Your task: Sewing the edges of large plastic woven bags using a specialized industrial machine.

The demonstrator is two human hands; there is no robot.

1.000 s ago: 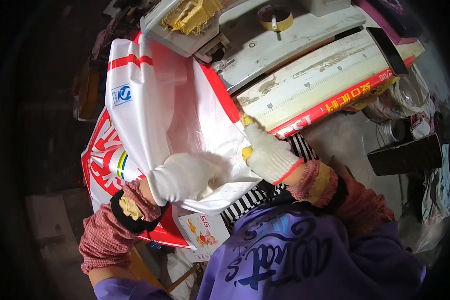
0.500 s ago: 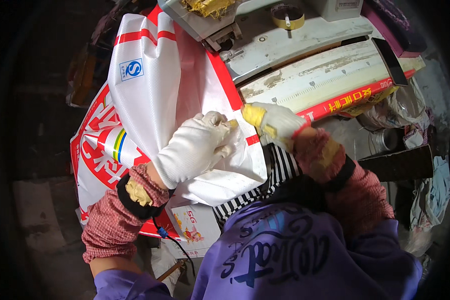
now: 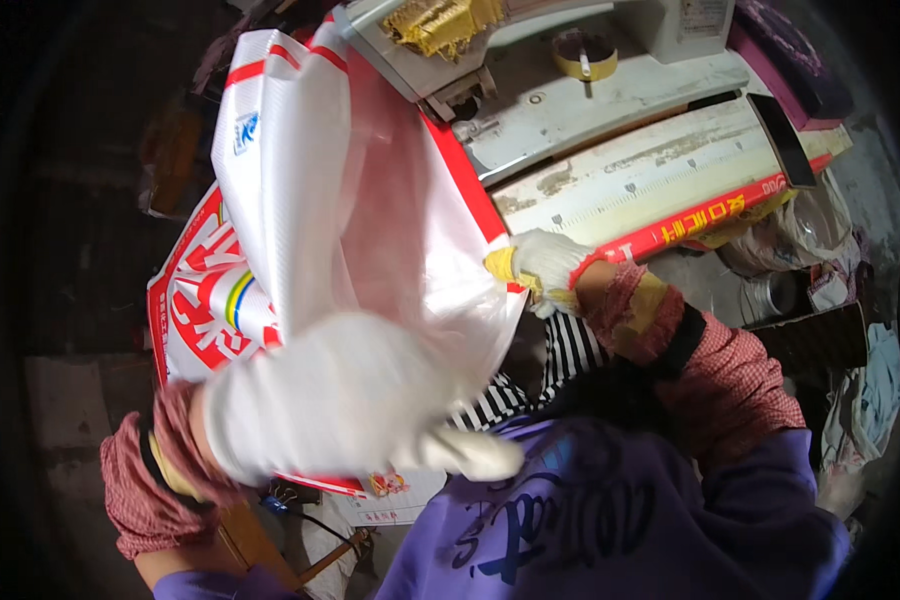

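Note:
A large white woven plastic sack (image 3: 280, 200) with red bands and red print is spread out at the left, its mouth gaping toward me. My right hand (image 3: 550, 268), in a white glove with yellow-wrapped fingertips, is closed on the sack's rim beside the red edge band. My left hand (image 3: 320, 400), also in a white glove, passes in front of the sack's lower part and is smeared by motion. One finger or thumb of it points to the right; its other fingers cannot be made out.
A grey sewing machine (image 3: 610, 100) stands at the far side, with a tape roll (image 3: 584, 60) and a dark phone-like slab (image 3: 780, 140) on it. A purple box (image 3: 795, 65) sits at the far right. Clear plastic bags (image 3: 805, 225) lie right of the machine.
My left hand has come away from the sack's rim, moving toward me and down. My right hand has shifted slightly nearer and keeps hold of the rim. The sack's mouth has spread wider.

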